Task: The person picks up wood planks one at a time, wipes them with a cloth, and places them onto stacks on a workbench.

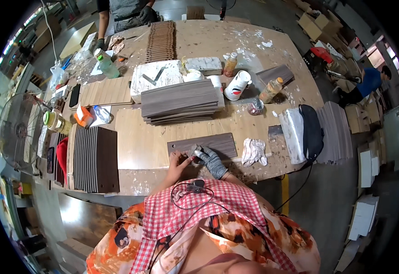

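A dark wood-grain board (224, 144) with a small hole near its left end lies flat in front of me. At its near edge, my bare left hand (176, 160) is closed, its fingers bent and close to the other hand. My right hand (212, 162), in a grey knitted glove, reaches over the board with its fingers pressed together. Something small and greyish shows at the gloved fingertips; its kind cannot be made out. Behind the board rises a stack of similar dark boards (179, 99). To the right lies a crumpled white cloth (254, 152).
A row of upright dark boards (95, 157) stands left. Behind the stack are a white bottle (238, 86), amber bottles (271, 89) and a white-wrapped block (156, 77). A black pouch (310, 132) sits right. Across the table a gloved person (128, 13) stands; a fan (21, 130) is left.
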A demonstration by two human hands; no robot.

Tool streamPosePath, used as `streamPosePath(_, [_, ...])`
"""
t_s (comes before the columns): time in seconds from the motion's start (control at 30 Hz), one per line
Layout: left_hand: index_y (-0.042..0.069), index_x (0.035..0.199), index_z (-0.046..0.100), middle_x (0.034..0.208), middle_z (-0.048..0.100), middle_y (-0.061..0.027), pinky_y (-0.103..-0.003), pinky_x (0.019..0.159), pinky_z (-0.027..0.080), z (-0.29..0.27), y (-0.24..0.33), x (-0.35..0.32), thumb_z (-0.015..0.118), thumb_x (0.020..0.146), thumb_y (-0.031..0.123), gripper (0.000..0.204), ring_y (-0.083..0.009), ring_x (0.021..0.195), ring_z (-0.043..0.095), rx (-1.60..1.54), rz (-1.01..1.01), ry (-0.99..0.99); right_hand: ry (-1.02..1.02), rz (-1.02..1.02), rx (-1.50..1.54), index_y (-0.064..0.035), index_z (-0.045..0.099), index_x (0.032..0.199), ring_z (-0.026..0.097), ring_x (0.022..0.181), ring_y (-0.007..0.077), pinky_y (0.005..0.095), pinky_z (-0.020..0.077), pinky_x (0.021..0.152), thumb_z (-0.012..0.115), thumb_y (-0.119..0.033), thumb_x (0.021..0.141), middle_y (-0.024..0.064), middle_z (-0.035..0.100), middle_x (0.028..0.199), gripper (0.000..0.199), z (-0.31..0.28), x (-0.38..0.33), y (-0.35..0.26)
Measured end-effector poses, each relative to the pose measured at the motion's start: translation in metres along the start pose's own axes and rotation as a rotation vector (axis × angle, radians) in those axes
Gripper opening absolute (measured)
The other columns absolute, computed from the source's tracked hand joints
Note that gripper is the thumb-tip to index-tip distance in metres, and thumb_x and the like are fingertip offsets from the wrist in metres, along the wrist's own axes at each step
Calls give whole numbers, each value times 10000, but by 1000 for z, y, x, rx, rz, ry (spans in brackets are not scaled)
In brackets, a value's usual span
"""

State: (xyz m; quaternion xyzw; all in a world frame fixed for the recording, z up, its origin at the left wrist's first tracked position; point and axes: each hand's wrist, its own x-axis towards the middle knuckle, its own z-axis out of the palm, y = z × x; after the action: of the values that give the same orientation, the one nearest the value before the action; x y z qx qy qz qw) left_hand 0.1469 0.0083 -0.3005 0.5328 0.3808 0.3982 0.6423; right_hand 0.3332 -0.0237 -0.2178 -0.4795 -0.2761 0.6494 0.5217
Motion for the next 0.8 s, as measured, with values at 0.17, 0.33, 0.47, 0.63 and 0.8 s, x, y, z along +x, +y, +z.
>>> streamPosePath(0.17, [23, 1092, 654, 996, 494, -95, -337, 907, 376, 4, 27, -14, 742, 865, 264, 343, -249, 1030, 463, 99, -35, 3, 27, 73, 256, -76, 629, 1223, 633, 995, 133, 289, 566, 809, 646, -151, 950, -9, 659, 1096, 284, -5, -16, 20])
streamPosePath(0.33, [5, 1288, 551, 1343, 434, -226, -519, 1037, 279, -7, 70, -3, 654, 858, 504, 666, -376, 1236, 396, 942, -98, 182, 305, -227, -169, -32, 625, 1176, 596, 917, 97, 263, 507, 789, 681, -153, 922, 13, 656, 1052, 287, -37, -8, -4])
streamPosePath(0.47, [-19, 1449, 371, 1548, 174, -313, -548, 1136, 177, -33, 49, -3, 606, 853, 584, 880, -444, 1416, 204, 1325, -286, 180, 432, -378, -202, 6, 617, 1119, 611, 884, 116, 280, 532, 824, 657, -83, 923, 52, 669, 997, 219, -84, 4, -5])
streamPosePath(0.63, [-47, 1448, 360, 1554, 154, -314, -564, 1154, 147, -30, 56, -7, 551, 859, 630, 918, -437, 1447, 155, 1205, -437, -11, 476, -304, -205, 9, 600, 1156, 643, 799, 151, 303, 564, 769, 599, -17, 938, 61, 668, 958, 219, -123, 14, 17])
streamPosePath(0.8, [-54, 1444, 359, 1522, 233, -306, -528, 1154, 197, -29, 36, -14, 626, 848, 543, 885, -442, 1437, 166, 1086, -281, 106, 429, -308, 47, 18, 619, 1078, 604, 791, 138, 281, 518, 759, 629, -17, 911, 52, 657, 888, 171, -121, 15, 6])
